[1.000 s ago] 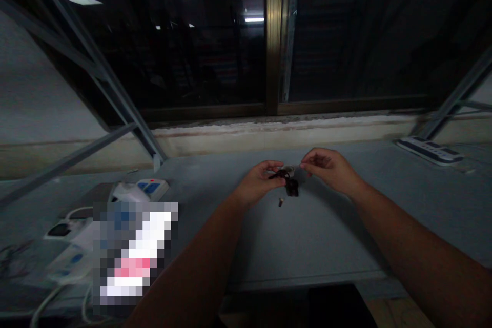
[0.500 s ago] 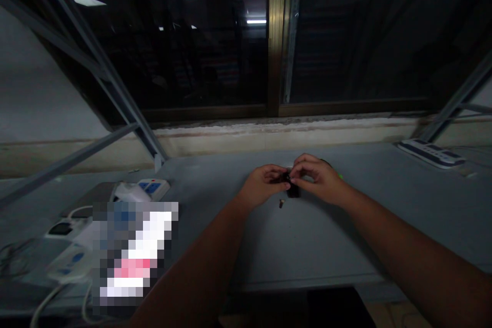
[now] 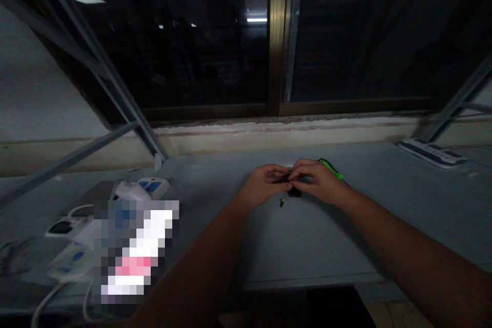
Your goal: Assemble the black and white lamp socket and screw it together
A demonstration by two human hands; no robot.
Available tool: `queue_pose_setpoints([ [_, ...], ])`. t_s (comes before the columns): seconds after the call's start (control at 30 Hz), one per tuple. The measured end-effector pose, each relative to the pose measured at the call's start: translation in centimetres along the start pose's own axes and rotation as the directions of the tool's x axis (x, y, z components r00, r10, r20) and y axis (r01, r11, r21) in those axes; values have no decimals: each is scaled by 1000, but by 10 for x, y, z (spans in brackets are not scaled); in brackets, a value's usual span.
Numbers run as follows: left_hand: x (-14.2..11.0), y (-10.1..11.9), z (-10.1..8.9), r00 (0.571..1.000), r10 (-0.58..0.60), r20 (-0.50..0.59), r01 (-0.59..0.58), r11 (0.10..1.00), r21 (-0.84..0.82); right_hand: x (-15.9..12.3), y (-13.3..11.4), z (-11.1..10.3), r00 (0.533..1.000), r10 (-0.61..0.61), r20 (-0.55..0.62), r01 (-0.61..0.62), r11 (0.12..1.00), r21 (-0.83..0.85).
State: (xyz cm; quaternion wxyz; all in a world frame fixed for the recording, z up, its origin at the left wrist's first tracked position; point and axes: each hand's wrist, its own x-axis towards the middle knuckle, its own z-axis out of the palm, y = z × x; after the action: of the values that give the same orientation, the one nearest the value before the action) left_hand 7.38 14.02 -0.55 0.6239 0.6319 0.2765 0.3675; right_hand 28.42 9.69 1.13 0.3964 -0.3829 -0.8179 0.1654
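Observation:
My left hand (image 3: 265, 184) and my right hand (image 3: 317, 180) meet at the fingertips over a small dark object (image 3: 294, 192), perhaps a padlock, and both pinch it. The fingers hide most of it, so its exact shape is hard to tell. A tiny brown-tipped piece (image 3: 281, 203) stands on the grey table (image 3: 307, 246) just below my left hand, not touching it. Behind my right hand lies a bright green and black item (image 3: 331, 168), partly hidden by that hand.
A white power strip (image 3: 430, 152) lies at the table's far right. Further power strips (image 3: 154, 187) and white cables (image 3: 48, 297) sit at the left, beside a pixelated patch (image 3: 134, 251). Metal struts (image 3: 96, 72) and a dark window (image 3: 277, 36) border the far side.
My hands have closed together from slightly apart, fingertips now meeting over the dark object. The green item has come into view behind my right hand.

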Motion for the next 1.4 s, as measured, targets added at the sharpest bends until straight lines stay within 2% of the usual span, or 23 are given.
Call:
queue_pose_setpoints([
  [0.1,-1,4,1,999,-26,-37,24,999,-33,-1,4,-4,999,-27,32,26,1000,12],
  [0.2,-1,8,-1,981,-85,-175,76,996,-56,-1,7,-9,1000,17,21,-17,1000,-5],
  [0.27,1,10,-6,945,-102,-310,79,993,-88,-2,11,-12,997,74,-16,-75,996,-41],
  [0.37,8,11,-17,868,-100,-487,31,988,-149,-2,19,-15,990,129,-63,-135,987,-91],
  [0.43,12,11,-26,819,-111,-562,-1,981,-196,-2,23,-16,989,135,-61,-142,981,-132],
  [0.5,15,11,-33,789,-124,-602,-48,964,-261,-3,24,-14,994,101,-30,-104,977,-184],
  [0.6,17,11,-38,786,-120,-607,-104,941,-321,-2,17,-5,998,8,55,6,971,-239],
  [0.73,16,9,-38,786,-121,-606,-89,948,-304,4,0,13,982,-55,178,104,955,-278],
  [0.9,15,7,-37,754,-128,-644,-22,975,-220,11,-7,33,976,-28,217,109,924,-368],
  [1.1,14,9,-33,796,-120,-593,-51,964,-263,13,-1,43,971,-20,238,120,903,-412],
  [1.23,13,11,-29,834,-96,-544,-99,943,-317,14,-3,37,984,-55,172,116,923,-366],
  [1.3,12,12,-27,850,-86,-520,-112,934,-339,14,-3,30,996,-55,75,74,955,-286],
  [1.4,11,15,-24,872,-85,-482,-112,924,-365,12,1,22,994,12,-112,-23,995,-98],
])
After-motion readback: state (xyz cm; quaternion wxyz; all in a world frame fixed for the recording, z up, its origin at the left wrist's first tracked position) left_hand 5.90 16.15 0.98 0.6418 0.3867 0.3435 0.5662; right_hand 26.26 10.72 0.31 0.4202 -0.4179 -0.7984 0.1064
